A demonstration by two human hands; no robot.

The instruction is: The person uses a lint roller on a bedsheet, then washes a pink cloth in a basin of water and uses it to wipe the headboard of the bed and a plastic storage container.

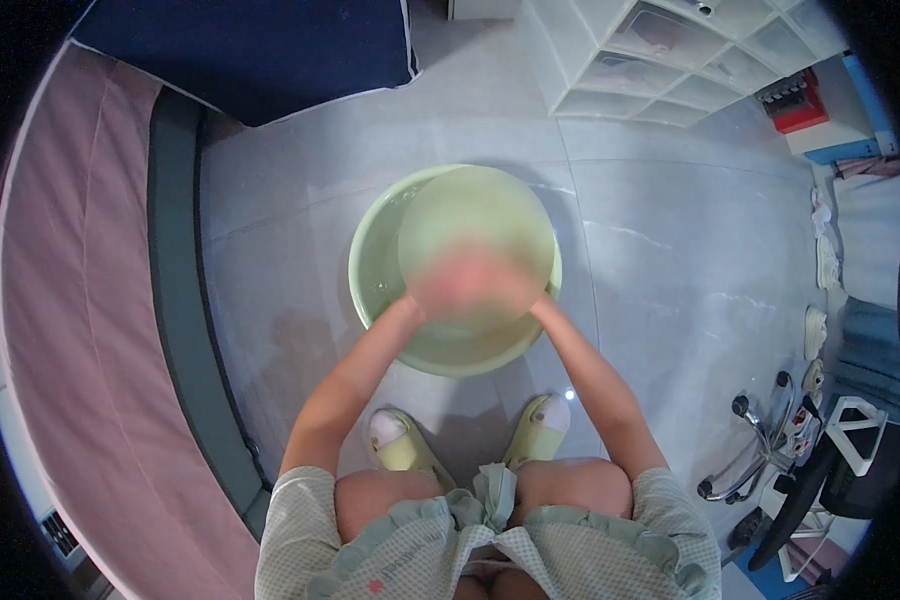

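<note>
A round pale green basin (457,357) stands on the floor in front of me, with what looks like water and a few bubbles in it. Both my forearms reach down into it. My left hand (438,288) and my right hand (515,288) come together over the basin's middle, close to each other. A round blurred patch covers them, so their fingers are hidden. Within the blur a pinkish-red area shows between the hands; whether it is skin or an object I cannot make out.
My feet in light green slippers (402,442) are just this side of the basin. A pink-covered bed (80,300) runs along the left, with a dark blue fabric piece (260,60) beyond. White drawers (620,75) stand far right; a wheeled chair base (765,450) is near right.
</note>
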